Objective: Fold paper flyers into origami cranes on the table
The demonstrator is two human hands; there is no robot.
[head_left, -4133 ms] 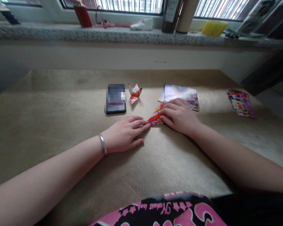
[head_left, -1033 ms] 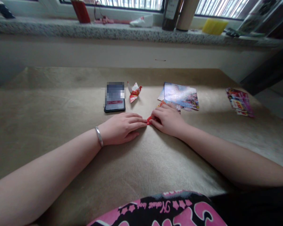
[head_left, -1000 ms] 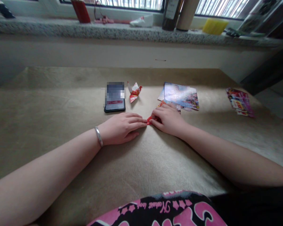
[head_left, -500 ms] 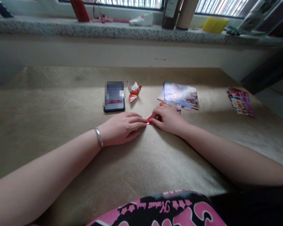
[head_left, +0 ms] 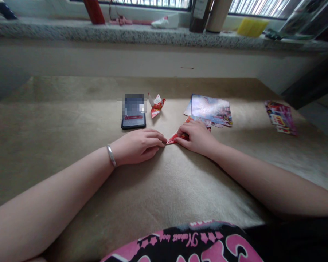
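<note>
A small piece of folded red paper (head_left: 172,138) lies on the table between my hands, its narrow point to the left. My right hand (head_left: 195,135) curls over it, thumb and fingers closed on the paper and hiding much of it. My left hand (head_left: 139,146), with a silver bangle at the wrist, rests flat with outstretched fingers; its fingertips are at the paper's pointed end. Beyond the hands stands a red-and-white origami crane (head_left: 157,107). Left of it lies a phone (head_left: 133,123) with a blurred screen.
Picture sheets (head_left: 211,109) lie behind my right hand, partly overlapping. Colourful printed papers (head_left: 281,118) are at the table's far right. A granite windowsill (head_left: 98,34) above the far edge holds a red object (head_left: 94,11), bottles and a yellow block (head_left: 252,27).
My left hand has slid slightly left and away along the paper's tip, uncovering more of the red point. The right hand stays in place on the paper.
</note>
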